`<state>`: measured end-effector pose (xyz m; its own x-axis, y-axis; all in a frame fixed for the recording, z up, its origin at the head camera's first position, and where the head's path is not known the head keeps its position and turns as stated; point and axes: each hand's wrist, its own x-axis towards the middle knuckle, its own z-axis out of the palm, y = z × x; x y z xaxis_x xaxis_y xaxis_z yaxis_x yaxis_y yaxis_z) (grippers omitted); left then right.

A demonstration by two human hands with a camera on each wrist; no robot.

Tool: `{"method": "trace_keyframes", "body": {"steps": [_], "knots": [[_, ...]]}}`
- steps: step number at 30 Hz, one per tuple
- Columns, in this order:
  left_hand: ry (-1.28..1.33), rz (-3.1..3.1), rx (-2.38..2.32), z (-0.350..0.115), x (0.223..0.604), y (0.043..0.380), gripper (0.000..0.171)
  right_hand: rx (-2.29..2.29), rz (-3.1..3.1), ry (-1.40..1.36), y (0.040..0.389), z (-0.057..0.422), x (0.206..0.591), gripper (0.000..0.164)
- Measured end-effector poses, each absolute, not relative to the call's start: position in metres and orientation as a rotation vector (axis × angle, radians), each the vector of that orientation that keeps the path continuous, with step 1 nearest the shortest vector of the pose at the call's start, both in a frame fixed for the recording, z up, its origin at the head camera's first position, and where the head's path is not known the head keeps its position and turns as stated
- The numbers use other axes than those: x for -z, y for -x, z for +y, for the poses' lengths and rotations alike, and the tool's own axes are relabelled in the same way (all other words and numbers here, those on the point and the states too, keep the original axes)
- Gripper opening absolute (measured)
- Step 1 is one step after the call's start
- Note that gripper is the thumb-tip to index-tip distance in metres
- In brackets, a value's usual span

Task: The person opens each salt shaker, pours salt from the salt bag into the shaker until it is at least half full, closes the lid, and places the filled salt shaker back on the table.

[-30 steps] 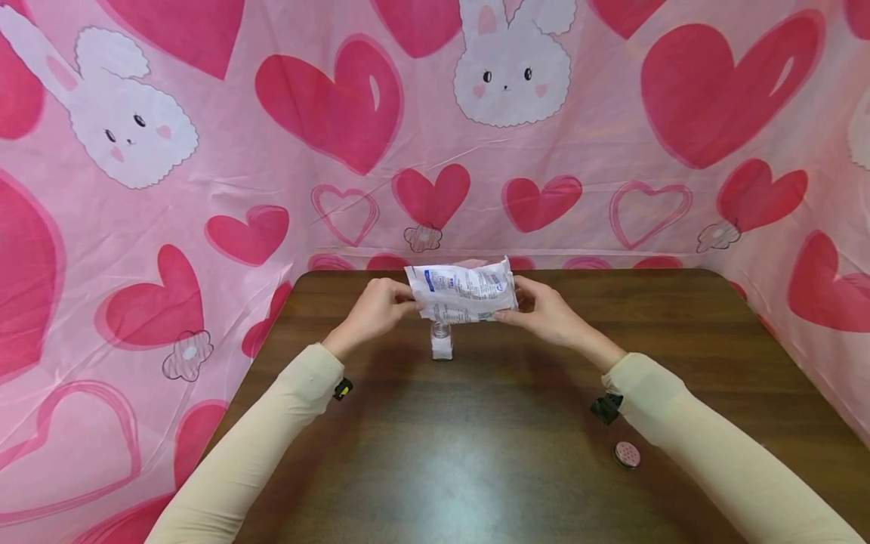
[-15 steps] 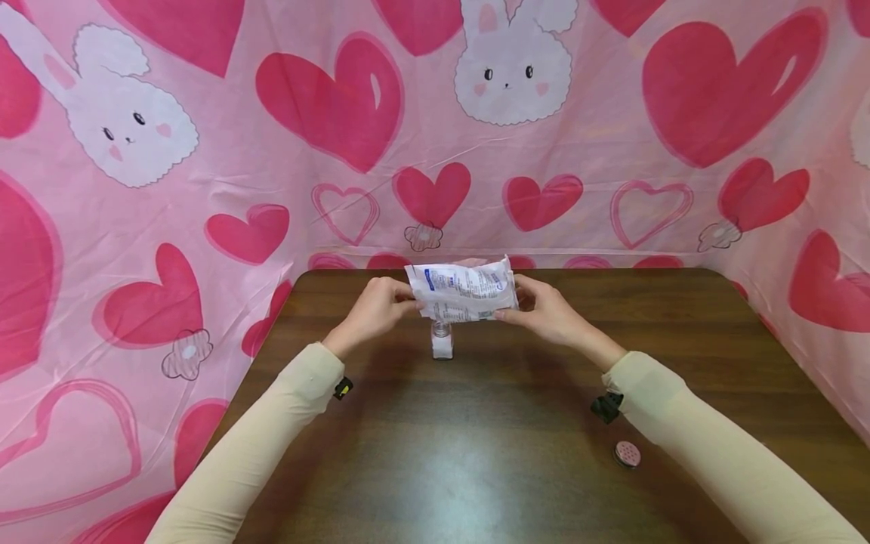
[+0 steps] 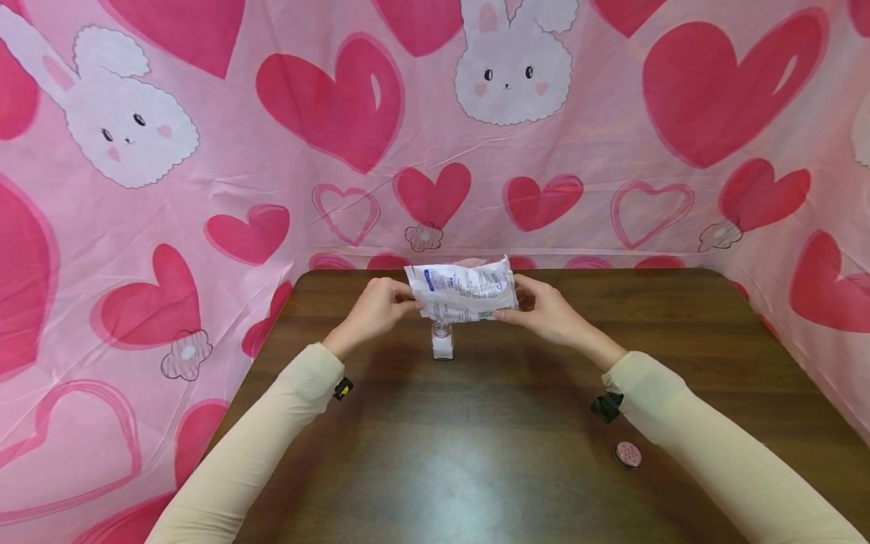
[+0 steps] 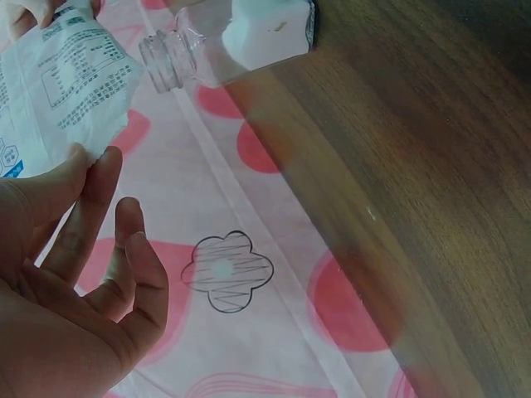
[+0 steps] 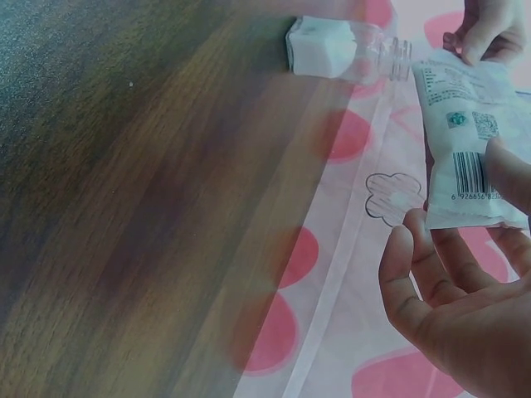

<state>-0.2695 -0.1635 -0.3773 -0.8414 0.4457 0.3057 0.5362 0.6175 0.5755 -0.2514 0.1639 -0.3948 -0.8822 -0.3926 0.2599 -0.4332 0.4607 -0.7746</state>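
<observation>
A white plastic bag [image 3: 465, 293] with blue and black print is held up level between both hands, over the table. My left hand [image 3: 372, 310] pinches its left end between thumb and forefinger, while the other fingers curl loosely in the left wrist view. The right hand [image 3: 549, 311] grips the opposite end, thumb on the barcode side in the right wrist view. Directly below the bag's left part stands a small clear glass jar [image 3: 442, 344], upright and lidless, partly filled with something white [image 5: 323, 48]. Its mouth [image 4: 162, 62] is close to the bag's lower edge; contact cannot be told.
A round pink lid [image 3: 627, 455] with small holes lies on the brown wooden table [image 3: 476, 423], near the right forearm. Behind and beside the table hangs a pink cloth [image 3: 435, 136] printed with hearts and rabbits.
</observation>
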Motion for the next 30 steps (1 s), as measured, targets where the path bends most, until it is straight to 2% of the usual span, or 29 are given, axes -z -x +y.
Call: {"method": "trace_keyframes", "body": {"steps": [30], "knots": [[0.821,-2.702,1.011,-0.1634,0.3767,0.2670,0.005,-1.411,-2.653,-0.742,0.2493,0.1641,0.3939,0.056]]}}
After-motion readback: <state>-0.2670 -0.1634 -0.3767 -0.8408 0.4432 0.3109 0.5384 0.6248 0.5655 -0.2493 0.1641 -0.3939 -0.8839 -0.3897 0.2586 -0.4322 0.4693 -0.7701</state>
